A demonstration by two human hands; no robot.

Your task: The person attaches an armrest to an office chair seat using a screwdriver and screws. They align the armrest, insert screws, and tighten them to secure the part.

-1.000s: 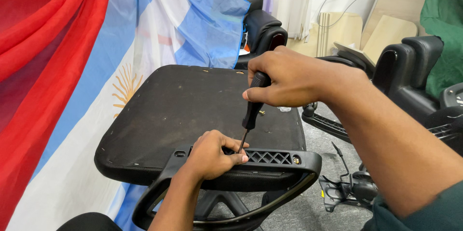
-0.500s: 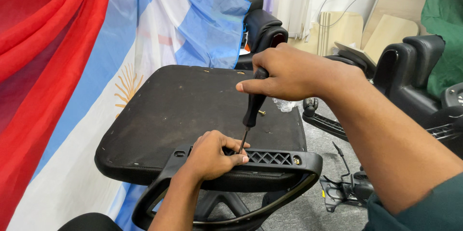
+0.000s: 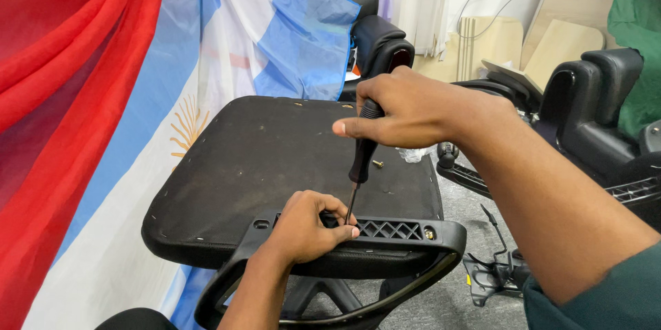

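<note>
Currently, the right hand (image 3: 406, 109) is clenched around the black handle of a screwdriver (image 3: 361, 158), held nearly upright with its tip down at the perforated black plastic bracket (image 3: 392, 229). The left hand (image 3: 306, 227) is closed over the bracket's near edge, fingertips beside the shaft, pressing the bracket against the upturned chair seat (image 3: 275, 158). For a sound result, keep the shaft square to the screw head, bear down firmly, and hold the bracket from shifting. One loose screw (image 3: 378, 163) lies on the seat underside just behind the tool; another screw (image 3: 428, 234) sits at the bracket's right end. Draped flags (image 3: 103, 96) hang at the left.
</note>
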